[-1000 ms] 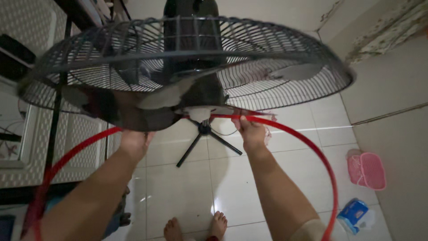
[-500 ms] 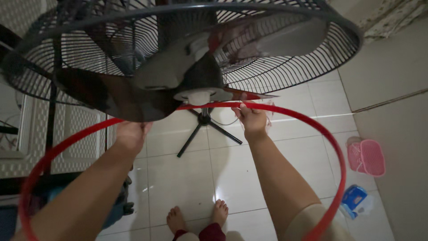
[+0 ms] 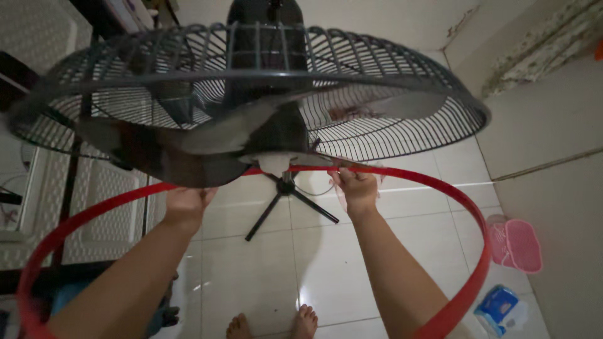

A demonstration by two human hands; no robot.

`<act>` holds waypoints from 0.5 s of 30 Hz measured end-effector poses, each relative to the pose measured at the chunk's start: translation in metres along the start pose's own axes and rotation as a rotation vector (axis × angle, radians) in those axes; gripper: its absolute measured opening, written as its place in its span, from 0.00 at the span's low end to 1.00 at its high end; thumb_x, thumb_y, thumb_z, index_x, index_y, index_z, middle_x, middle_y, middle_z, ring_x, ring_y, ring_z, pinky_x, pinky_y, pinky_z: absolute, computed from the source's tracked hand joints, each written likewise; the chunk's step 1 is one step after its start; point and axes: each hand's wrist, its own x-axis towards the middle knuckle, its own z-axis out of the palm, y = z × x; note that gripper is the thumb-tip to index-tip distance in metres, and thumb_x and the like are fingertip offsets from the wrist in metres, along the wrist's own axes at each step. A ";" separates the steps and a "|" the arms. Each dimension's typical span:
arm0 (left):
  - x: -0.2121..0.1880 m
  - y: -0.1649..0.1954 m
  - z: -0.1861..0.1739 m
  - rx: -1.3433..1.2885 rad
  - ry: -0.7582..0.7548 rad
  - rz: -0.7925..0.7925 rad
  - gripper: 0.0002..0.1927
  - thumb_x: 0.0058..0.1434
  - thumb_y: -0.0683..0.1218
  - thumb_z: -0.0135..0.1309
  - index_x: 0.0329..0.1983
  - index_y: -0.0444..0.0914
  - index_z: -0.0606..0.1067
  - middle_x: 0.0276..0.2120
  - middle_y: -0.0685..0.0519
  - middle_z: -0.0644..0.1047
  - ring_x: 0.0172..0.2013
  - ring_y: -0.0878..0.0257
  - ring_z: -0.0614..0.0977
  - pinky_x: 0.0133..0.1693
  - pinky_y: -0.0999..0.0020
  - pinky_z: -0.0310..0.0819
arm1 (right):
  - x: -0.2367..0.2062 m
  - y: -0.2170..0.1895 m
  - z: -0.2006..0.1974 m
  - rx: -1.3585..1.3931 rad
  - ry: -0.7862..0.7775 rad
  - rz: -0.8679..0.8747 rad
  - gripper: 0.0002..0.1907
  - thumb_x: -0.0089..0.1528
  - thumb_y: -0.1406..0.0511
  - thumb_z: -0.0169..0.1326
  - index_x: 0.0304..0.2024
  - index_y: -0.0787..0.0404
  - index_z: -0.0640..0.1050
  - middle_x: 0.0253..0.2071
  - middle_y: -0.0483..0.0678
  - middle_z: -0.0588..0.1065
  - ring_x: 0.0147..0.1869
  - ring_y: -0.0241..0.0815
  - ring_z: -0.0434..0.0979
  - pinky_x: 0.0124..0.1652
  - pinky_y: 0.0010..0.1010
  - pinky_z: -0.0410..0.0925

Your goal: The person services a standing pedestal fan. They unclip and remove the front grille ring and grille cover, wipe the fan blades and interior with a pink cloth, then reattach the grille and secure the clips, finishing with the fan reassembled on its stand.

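Fan: large pedestal fan, rear grille [image 3: 402,119] dark and wire-ribbed, tilted face-down toward the camera, front guard absent, blades [image 3: 207,135] bare.
Hub: pale cap [image 3: 276,164] at the blade centre, just above and between the two hands.
Ring: red hoop [image 3: 440,188], wide as the grille, lying roughly flat below the fan, circling both forearms; far arc passing just under the hub, near arc dropping out of view at the bottom edge.
Left hand: left hand [image 3: 185,202] raised under the dark blade, wrist bent back, fingers hidden behind blade and ring; touching the red arc there, closure impossible to tell.
Right hand: right hand [image 3: 357,188] raised palm-away, fingers curled tight around the far arc of the ring, just right of the hub.
Key relation: grille rim directly above the ring, both circles near parallel, ring offset toward the camera; right hand nearer the hub, left hand further out along the arc.
Arms: both forearms reaching up and forward, elbows low, roughly symmetrical.
Stand: black legs [image 3: 290,204] spread on the pale floor tiles [image 3: 251,276], beyond the hands.
Floor: bare feet [image 3: 273,326] below; pink basket [image 3: 516,243] and blue-white packet [image 3: 499,307] well to the right.
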 end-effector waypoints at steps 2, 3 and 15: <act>-0.002 0.005 0.003 0.054 0.060 -0.033 0.15 0.68 0.48 0.55 0.56 0.40 0.73 0.46 0.53 0.80 0.40 0.62 0.83 0.40 0.68 0.81 | -0.002 -0.001 -0.001 -0.068 0.035 0.009 0.10 0.65 0.77 0.48 0.49 0.77 0.75 0.45 0.60 0.78 0.42 0.49 0.83 0.41 0.32 0.78; -0.003 0.006 0.004 0.104 0.038 0.001 0.15 0.69 0.50 0.54 0.57 0.43 0.73 0.46 0.55 0.79 0.40 0.63 0.81 0.39 0.67 0.79 | -0.003 -0.001 -0.002 -0.055 0.054 0.017 0.10 0.66 0.78 0.48 0.48 0.79 0.74 0.46 0.61 0.77 0.42 0.50 0.83 0.42 0.33 0.78; 0.009 0.014 0.005 0.196 0.068 0.035 0.22 0.69 0.59 0.51 0.62 0.47 0.70 0.52 0.56 0.77 0.47 0.62 0.80 0.42 0.65 0.78 | 0.005 0.004 -0.004 0.035 -0.017 0.016 0.12 0.65 0.78 0.45 0.50 0.75 0.74 0.45 0.59 0.78 0.40 0.49 0.82 0.34 0.33 0.75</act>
